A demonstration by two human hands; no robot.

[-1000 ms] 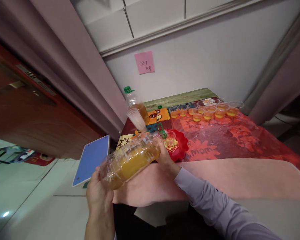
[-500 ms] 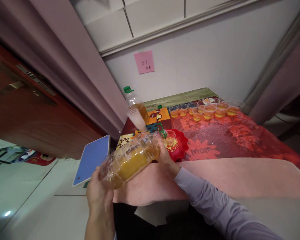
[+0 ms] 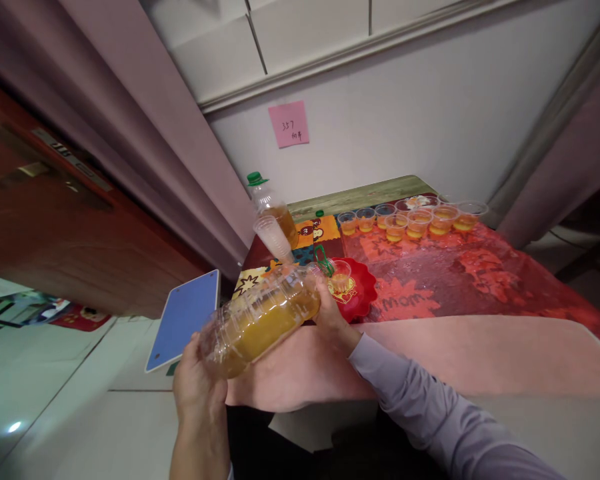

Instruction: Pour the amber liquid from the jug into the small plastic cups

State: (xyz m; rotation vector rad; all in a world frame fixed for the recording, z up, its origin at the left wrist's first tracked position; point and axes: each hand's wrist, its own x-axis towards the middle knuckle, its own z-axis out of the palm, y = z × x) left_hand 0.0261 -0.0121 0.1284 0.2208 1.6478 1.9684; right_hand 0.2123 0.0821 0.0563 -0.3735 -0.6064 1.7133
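A big clear plastic bottle (image 3: 263, 320), partly filled with yellow liquid, is tilted nearly on its side between my hands. My left hand (image 3: 197, 380) grips its base end. Near the neck, my right hand (image 3: 330, 313) is closed around the bottle, and a green ring handle (image 3: 323, 260) sticks up there. The mouth points over a red scalloped plate (image 3: 365, 287), where a small clear plastic cup (image 3: 341, 277) stands with some liquid in it. My fingers hide part of the neck.
Behind stands a second bottle (image 3: 280, 220) with a green cap, beside a tilted stack of clear cups (image 3: 273, 239). Several cups of yellow liquid (image 3: 417, 227) line the table's back right. A loose green cap (image 3: 320, 213) lies near the wall. A blue stool (image 3: 185, 320) stands at left.
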